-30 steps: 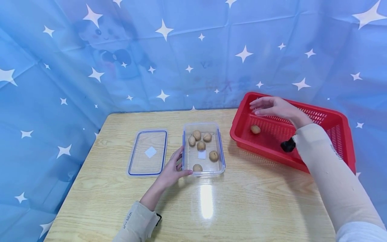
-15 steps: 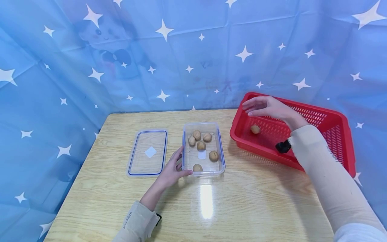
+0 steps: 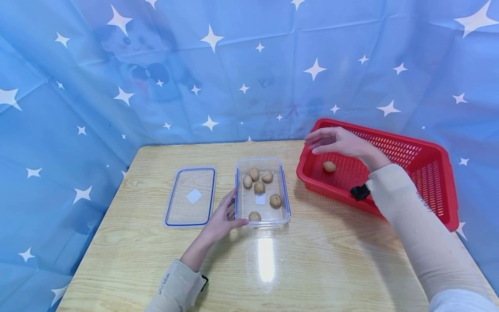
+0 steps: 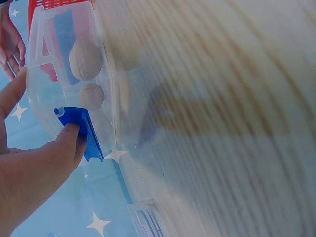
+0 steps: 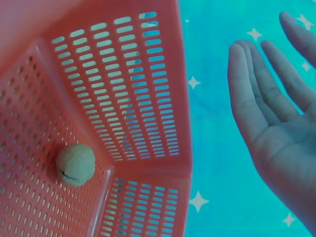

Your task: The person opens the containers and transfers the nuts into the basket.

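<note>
My left hand (image 3: 222, 221) holds the near-left corner of a clear plastic food container (image 3: 286, 208), thumb at the front rim and fingers along the left side. In the left wrist view, fingertips rest on its blue latch (image 4: 81, 131). Several walnuts (image 3: 259, 187) lie spread over the container's floor. My right hand (image 3: 339, 141) hovers above the left end of a red basket (image 3: 413, 208), fingers loosely bent, holding nothing. The right wrist view shows its empty palm (image 5: 286, 143) beside the basket wall. One walnut (image 5: 75, 164) sits on the basket floor.
The container's clear lid (image 3: 191, 197), edged with a blue seal, lies flat on the wooden table (image 3: 156, 268) at the left. A blue star-patterned cloth (image 3: 234, 86) hangs behind the table and along its left side.
My right hand has drifted left across the basket, from over its inside to its left rim. The left hand, container and walnuts stay where they were.
</note>
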The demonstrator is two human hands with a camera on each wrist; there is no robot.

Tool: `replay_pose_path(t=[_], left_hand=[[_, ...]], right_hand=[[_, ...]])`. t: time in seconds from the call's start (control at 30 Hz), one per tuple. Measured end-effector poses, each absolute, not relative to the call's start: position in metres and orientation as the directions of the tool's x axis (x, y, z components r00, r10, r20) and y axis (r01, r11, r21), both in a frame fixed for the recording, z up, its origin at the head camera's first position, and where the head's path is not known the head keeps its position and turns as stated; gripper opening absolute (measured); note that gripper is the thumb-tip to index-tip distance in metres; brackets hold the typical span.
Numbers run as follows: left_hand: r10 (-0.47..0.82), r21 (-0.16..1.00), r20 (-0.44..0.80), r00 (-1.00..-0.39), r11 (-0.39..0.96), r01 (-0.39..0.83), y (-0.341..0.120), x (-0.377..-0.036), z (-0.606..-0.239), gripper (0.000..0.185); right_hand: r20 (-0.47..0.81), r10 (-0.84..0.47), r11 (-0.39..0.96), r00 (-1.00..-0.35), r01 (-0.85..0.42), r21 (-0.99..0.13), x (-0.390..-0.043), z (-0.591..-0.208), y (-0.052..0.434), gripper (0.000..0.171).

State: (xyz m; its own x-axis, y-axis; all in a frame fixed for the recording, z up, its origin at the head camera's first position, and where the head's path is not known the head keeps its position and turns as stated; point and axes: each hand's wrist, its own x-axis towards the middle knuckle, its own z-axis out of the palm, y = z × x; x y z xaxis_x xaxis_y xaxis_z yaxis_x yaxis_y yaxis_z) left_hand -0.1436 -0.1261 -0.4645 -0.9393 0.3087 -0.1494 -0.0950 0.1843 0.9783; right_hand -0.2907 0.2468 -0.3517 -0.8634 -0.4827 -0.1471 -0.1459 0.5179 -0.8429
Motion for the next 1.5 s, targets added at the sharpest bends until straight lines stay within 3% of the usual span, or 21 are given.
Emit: replay_pose_path(t=[0.73,1.23,1.5], left_hand=[[0.314,0.978,-0.153,-0.937,0.183,-0.099,-0.125,-0.143,-0.465,0.103],[0.316,0.978,-0.149,-0.937,0.189,-0.092,-0.126,-0.144,-0.467,0.103],[0.319,0.979,-0.15,-0.936,0.181,-0.096,-0.126,-0.144,-0.466,0.103]], right_hand=[[-0.117,-0.584,0.444,-0.803,-0.196,-0.874,-0.273,-0.362,0.221,0.046],[-0.111,-0.682,0.362,-0.723,-0.202,-0.91,-0.263,-0.382,0.194,0.045],[-0.034,-0.737,0.285,-0.675,-0.265,-0.921,-0.259,-0.395,0.179,0.046]])
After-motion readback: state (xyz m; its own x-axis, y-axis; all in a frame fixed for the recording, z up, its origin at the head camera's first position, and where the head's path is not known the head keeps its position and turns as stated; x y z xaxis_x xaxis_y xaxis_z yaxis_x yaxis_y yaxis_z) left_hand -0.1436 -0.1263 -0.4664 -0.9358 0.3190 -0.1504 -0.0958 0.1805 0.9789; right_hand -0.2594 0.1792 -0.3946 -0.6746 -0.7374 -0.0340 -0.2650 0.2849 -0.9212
